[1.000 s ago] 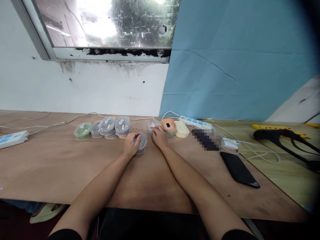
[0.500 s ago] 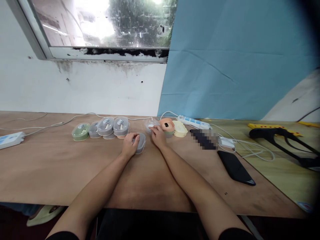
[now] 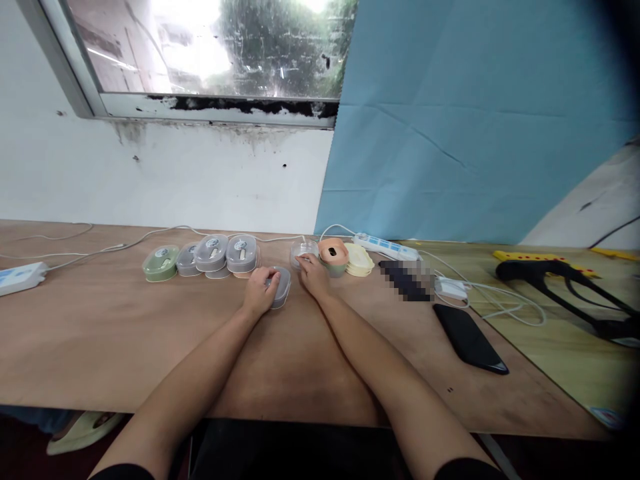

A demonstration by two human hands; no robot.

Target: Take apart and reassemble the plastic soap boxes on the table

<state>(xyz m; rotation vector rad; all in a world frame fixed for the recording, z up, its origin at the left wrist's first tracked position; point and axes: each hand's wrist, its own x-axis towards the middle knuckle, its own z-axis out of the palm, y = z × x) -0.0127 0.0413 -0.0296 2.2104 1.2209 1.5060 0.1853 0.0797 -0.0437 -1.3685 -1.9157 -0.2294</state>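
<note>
My left hand [image 3: 261,291] is closed on the side of a small grey lidded box [image 3: 283,288] that stands on the table; its fingers hide part of the box. Farther back and to the right, my right hand [image 3: 314,275] has its fingertips pressed together at the near edge of a clear plastic lid [image 3: 303,249]. Whether more clear pieces lie beneath that lid I cannot tell. Just right of it are an orange lid with a dark opening [image 3: 333,251] and a stack of pale yellow lids [image 3: 359,260].
Several finished-looking grey boxes [image 3: 211,252] and a green box [image 3: 161,263] stand at the back left. Power strips lie at the left [image 3: 23,277] and back right [image 3: 387,247], with white cables. A black phone [image 3: 470,338] rests on the right, near black straps [image 3: 560,283].
The clear lid was blurred and lay a little farther left; now it sits sharp beside the orange lid. My right hand has shifted slightly left. My left hand stays on the grey box.
</note>
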